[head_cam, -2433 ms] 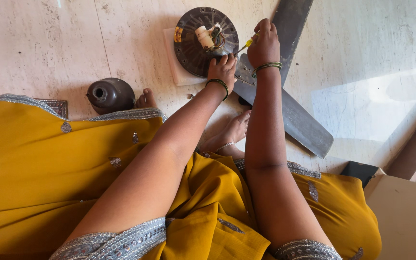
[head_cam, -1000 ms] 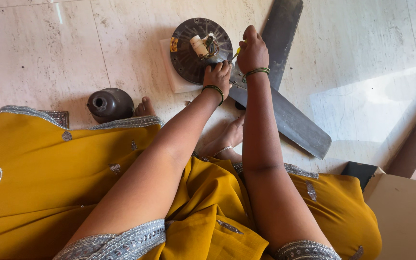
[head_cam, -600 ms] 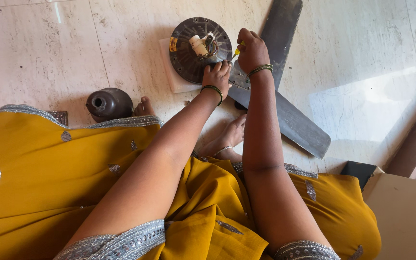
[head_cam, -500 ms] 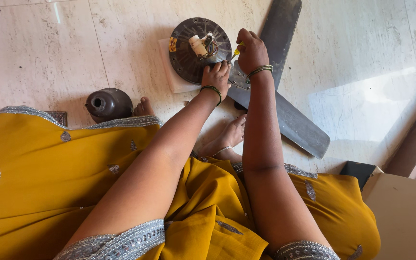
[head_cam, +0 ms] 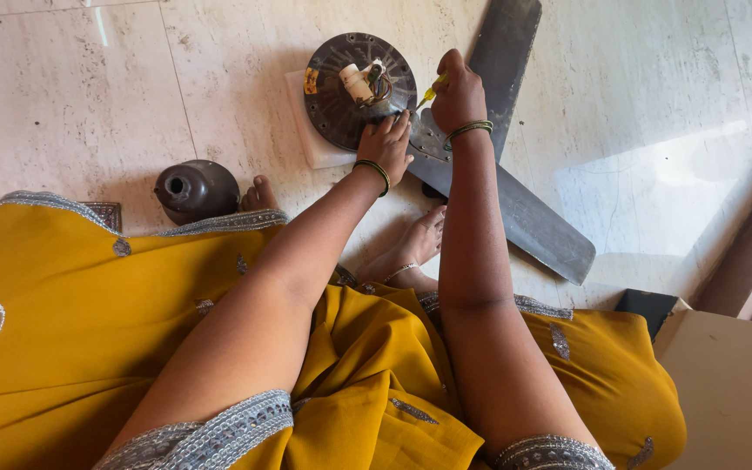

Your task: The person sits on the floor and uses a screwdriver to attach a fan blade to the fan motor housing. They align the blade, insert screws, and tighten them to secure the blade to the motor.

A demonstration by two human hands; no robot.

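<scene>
My left hand [head_cam: 387, 139] lies flat on the round ribbed motor [head_cam: 359, 87]; my right hand [head_cam: 458, 91] seems to grip a yellow screwdriver [head_cam: 433, 88].

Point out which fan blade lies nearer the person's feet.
The long grey blade running down to the right, past the right forearm. The other blade points up toward the frame's top edge.

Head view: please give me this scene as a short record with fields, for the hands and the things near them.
left hand: rests on the rim of the fan motor
right hand: grips a yellow-handled screwdriver, tip toward the motor
fan motor: round, dark, lies on a white block on the floor
fan blades: two grey ones, at the motor's right
dark cup-shaped cover: on the floor, apart from the motor
</scene>
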